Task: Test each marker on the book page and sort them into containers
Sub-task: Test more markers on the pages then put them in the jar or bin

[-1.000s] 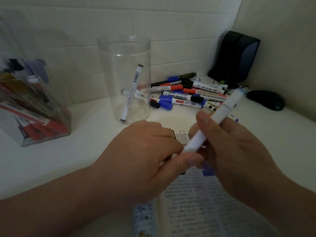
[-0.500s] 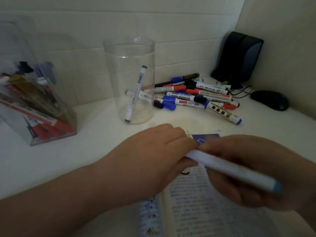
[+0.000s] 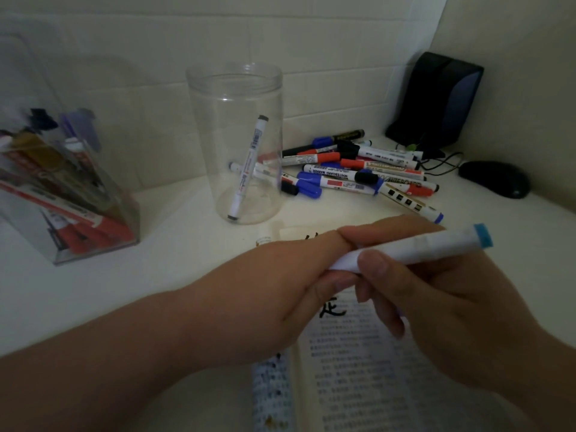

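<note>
Your left hand (image 3: 280, 285) grips one end of the white marker (image 3: 436, 244) and your right hand (image 3: 452, 307) pinches its barrel, probably to uncap it, just above the book page (image 3: 352, 353) for testing.

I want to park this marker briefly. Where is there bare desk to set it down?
Bare desk lies between the clear box and the jar, and in front of the box, beside the forearm. Crowded: the marker pile right of the jar, and the book under the left hand and right hand.
</note>
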A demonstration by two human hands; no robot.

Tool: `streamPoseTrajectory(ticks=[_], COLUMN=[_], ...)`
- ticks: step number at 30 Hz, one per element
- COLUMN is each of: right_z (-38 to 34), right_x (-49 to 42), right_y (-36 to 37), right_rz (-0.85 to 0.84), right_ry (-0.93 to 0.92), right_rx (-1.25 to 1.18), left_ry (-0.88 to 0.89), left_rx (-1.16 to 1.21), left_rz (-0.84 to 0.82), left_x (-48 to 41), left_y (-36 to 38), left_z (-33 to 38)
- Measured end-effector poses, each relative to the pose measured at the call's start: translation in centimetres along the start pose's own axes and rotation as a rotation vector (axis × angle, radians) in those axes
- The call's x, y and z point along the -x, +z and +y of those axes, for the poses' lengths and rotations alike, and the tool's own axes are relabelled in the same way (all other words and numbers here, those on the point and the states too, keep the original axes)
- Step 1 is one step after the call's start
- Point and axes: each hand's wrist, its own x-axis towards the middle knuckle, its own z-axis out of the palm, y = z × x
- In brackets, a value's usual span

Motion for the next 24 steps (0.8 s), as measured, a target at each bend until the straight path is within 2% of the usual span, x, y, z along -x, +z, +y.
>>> streamPoseTrajectory(ticks=[3, 6, 8, 10, 12, 14, 18, 20, 24], right_z=[0.6, 0.7, 1.0, 2.1, 3.1, 4.2, 4.4, 3.9, 3.4], right_x=[-0.3, -0.4, -0.8, -1.1, -1.5, -1.6, -1.6, -1.5, -1.5], right_y=[0.0, -0.5, -1.7, -3.2, -4.1, -4.4, -3.6, -3.0, -2.4], right_rz=[0.061, 0.112, 0.250, 0.408, 0.432, 0.376, 0.019, -0.098, -0.071], right_ry=[0.103, 0.055, 0.110, 0.196, 0.268, 0.327, 0.370, 0.406, 0.442], right_rx=[-0.071, -0.111, -0.266, -0.363, -0.417, -0.390, -0.221, -0.163, -0.064], left_ry=[0.008, -0.018, -0.094, -0.137, -0.123, -0.122, -0.166, -0.167, -0.158], left_rx=[0.039, 0.139, 0.177, 0.069, -0.080, -0.131, -0.110, -0.121, -0.140], left_rz=[0.026, 0.055, 0.019, -0.047, -0.102, -0.135, -0.149, -0.140, -0.153], left_x=[-0.2, 0.0, 0.2, 0.4, 0.3, 0.2, 0.2, 0.3, 0.2], left_y=[-0.2, 0.1, 0.1, 0.1, 0.1, 0.0, 0.1, 0.1, -0.1], left_z=[-0.2, -0.4, -0.5, -0.8, -0.8, -0.5, -0.6, -0.8, -0.5])
